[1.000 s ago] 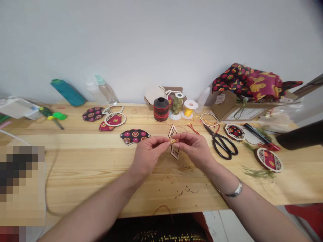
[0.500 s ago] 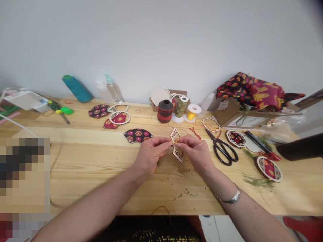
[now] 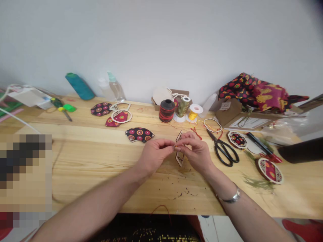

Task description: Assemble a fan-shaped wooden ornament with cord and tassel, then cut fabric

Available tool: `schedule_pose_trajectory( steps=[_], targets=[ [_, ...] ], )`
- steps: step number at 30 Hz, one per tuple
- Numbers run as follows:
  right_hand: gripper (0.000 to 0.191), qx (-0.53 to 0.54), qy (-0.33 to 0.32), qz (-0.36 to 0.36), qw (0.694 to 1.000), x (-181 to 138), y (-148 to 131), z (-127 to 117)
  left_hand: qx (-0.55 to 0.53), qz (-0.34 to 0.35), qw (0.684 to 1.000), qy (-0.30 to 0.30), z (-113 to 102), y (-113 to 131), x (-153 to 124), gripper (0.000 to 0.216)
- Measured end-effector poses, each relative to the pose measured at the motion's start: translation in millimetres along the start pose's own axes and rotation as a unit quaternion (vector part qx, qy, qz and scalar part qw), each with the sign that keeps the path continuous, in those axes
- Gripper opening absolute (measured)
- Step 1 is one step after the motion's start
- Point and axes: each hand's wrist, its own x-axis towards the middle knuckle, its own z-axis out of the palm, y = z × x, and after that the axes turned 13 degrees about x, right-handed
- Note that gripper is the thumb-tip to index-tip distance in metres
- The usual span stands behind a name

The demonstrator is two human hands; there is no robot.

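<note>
My left hand [image 3: 155, 154] is closed in a pinch, its thumb and forefinger meeting my right hand's fingertips. A tiny bit of yellow cord [image 3: 176, 147] shows between them. Behind the fingertips a pale openwork wooden frame [image 3: 179, 159] stands upright above the table, its middle hidden by my fingers. My right hand [image 3: 197, 150] pinches beside it, thumb and forefinger pressed together against the frame. Just beyond my left hand lies a fan-shaped piece covered in dark patterned fabric [image 3: 139, 134].
Black scissors [image 3: 226, 152] lie right of my right hand. Behind stand red-black thread [image 3: 166, 111], green thread [image 3: 184, 107] and a yellow cord spool [image 3: 193, 114]. Finished-looking octagonal [image 3: 237, 139] and round [image 3: 270, 170] pieces lie at right. A cardboard box [image 3: 234, 116] holds fabric.
The fingertips have drawn closer together, and less yellow cord shows. My right fingers have lifted and now cover more of the wooden frame. The view has shifted slightly.
</note>
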Motion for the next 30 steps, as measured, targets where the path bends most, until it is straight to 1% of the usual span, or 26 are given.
schedule_pose_trajectory(
  steps=[3, 8, 14, 22, 26, 28, 30],
  targets=[
    [0.011, 0.009, -0.017, 0.003, 1.0, 1.3, 0.1, -0.7, 0.008, 0.01, 1.0, -0.005, -0.8, 2.8, -1.3, 0.013],
    [0.017, 0.019, -0.017, 0.008, 1.0, 2.1, 0.2, -1.5, 0.018, 0.015, 1.0, 0.002, -0.9, 5.1, -2.4, 0.01],
    [0.013, 0.026, -0.006, 0.017, 1.0, 1.9, -1.5, -2.0, 0.036, 0.029, 0.999, -0.004, -1.7, 4.2, -3.5, 0.012],
    [0.008, 0.035, 0.017, 0.026, 0.999, 1.1, -1.4, -1.4, 0.072, 0.044, 0.996, 0.026, -1.9, 4.7, -3.4, 0.01],
    [0.01, 0.037, 0.02, 0.037, 0.998, 1.2, -1.3, -2.3, 0.107, 0.098, 0.988, 0.045, -0.9, 1.8, -3.4, 0.009],
    [0.013, 0.05, 0.02, 0.053, 0.997, 1.3, -1.7, -2.6, 0.131, 0.148, 0.978, 0.063, -0.3, -1.0, -3.0, 0.009],
    [0.015, 0.076, 0.021, 0.08, 0.994, 1.3, -2.2, -2.7, 0.156, 0.217, 0.96, 0.085, 0.0, -3.7, -2.7, 0.009]
  ],
)
